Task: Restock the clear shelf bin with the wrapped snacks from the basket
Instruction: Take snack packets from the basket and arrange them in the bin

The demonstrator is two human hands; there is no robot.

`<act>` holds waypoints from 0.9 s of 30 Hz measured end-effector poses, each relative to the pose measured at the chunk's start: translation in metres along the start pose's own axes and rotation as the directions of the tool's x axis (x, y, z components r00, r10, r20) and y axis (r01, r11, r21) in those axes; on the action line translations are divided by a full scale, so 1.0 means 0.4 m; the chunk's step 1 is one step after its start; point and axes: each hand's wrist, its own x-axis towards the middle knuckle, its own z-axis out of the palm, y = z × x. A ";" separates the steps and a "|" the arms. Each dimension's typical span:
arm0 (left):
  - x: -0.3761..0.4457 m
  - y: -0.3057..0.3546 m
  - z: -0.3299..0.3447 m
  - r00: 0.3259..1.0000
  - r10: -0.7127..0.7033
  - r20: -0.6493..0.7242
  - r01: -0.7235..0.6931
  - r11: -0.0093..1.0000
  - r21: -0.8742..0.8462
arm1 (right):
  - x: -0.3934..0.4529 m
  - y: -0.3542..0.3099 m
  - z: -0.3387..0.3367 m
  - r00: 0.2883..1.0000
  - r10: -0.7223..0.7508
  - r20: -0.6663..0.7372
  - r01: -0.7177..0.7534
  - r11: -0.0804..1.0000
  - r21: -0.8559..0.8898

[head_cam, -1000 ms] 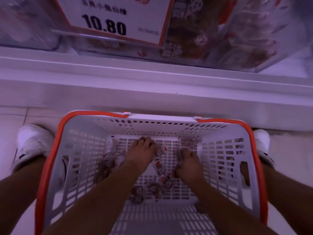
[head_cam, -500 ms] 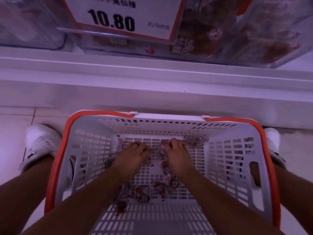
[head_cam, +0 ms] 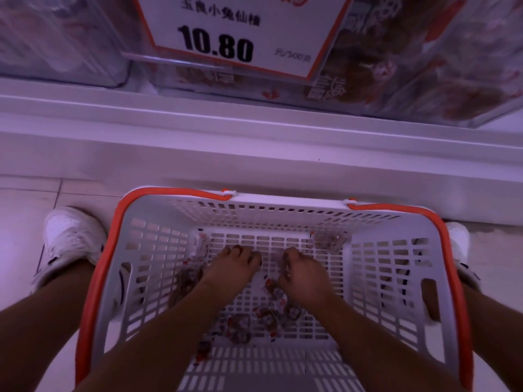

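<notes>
Basket: a white slotted basket (head_cam: 376, 267) with an orange rim is sitting on the floor, its far edge against the base of the shelf unit (head_cam: 254, 148).
Left hand: the left hand (head_cam: 230, 271) is reaching down onto the basket floor near the far wall, fingers curled; whether they are closing on a snack I cannot tell.
Right hand: the right hand (head_cam: 304, 274) is lying just beside the left, fingers curled under, a wrapper touching its thumb side; its grip I cannot tell.
Wrapped snacks: the wrapped snacks (head_cam: 267, 316) are lying scattered over the basket floor, most toward the near edge between the forearms, some by the left wall, one in the far right corner.
Clear shelf bin: the clear shelf bin (head_cam: 424, 80) is standing on the shelf above the basket, holding wrapped snacks.
Price card: a price card (head_cam: 235, 32) reading 10.80 is hanging across the bin's front.
Shoes: white shoes (head_cam: 72, 239) are showing at both sides of the basket.
</notes>
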 end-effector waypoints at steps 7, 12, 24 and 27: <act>-0.025 0.025 -0.029 1.000 -0.015 -0.015 0.016 0.997 0.071 | -0.080 -0.020 0.072 0.998 0.014 0.059 -0.002 0.978 -0.207; 0.003 0.028 -0.023 0.995 -0.060 0.077 0.064 0.997 -0.053 | -0.034 -0.099 0.097 0.984 0.159 0.079 -0.149 0.981 -0.125; -0.034 -0.068 -0.226 0.859 -0.076 0.506 0.340 -0.654 -0.675 | -0.041 -0.054 -0.019 0.886 0.390 0.250 -0.414 0.425 0.805; -0.084 -0.065 -0.333 0.915 -0.071 0.397 0.262 -0.646 -0.717 | -0.071 -0.091 -0.140 0.882 0.276 0.382 -0.406 0.030 0.914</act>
